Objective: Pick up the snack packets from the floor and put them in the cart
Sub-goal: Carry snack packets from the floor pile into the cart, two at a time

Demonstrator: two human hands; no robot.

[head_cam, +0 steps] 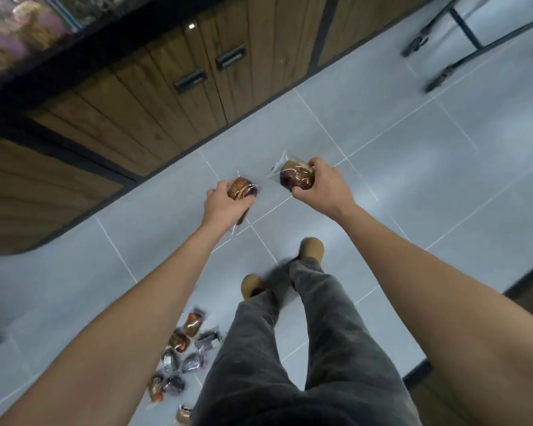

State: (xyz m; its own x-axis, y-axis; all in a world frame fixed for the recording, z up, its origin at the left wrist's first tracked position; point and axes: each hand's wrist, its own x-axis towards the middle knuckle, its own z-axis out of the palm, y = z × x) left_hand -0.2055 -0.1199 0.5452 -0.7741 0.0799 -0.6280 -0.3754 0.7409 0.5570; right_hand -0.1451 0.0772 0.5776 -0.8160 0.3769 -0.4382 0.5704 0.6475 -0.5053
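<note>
Grey floor tiles (pixel 413 179) meet wooden cupboards (pixel 166 103). Both arms reach out; the left hand (pixel 225 206) curls its fingers round a light brown snack packet (pixel 240 188), the right hand (pixel 325 186) round a dark snack packet (pixel 294 178), print too blurry to read. More packets (pixel 182 348) lie on the floor.

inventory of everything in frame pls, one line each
left packet: 1, brown, clear wrap, in left hand
right packet: 1, dark brown, clear wrap, in right hand
floor packets: several (blurred), brown and dark, beside left leg
cabinet: wood brown, top
handles: 2, black, on cabinet doors
metal legs: black, top right
floor: grey tiles
left hand: grips left packet
right hand: grips right packet
trousers: grey
shoes: 2, tan
</note>
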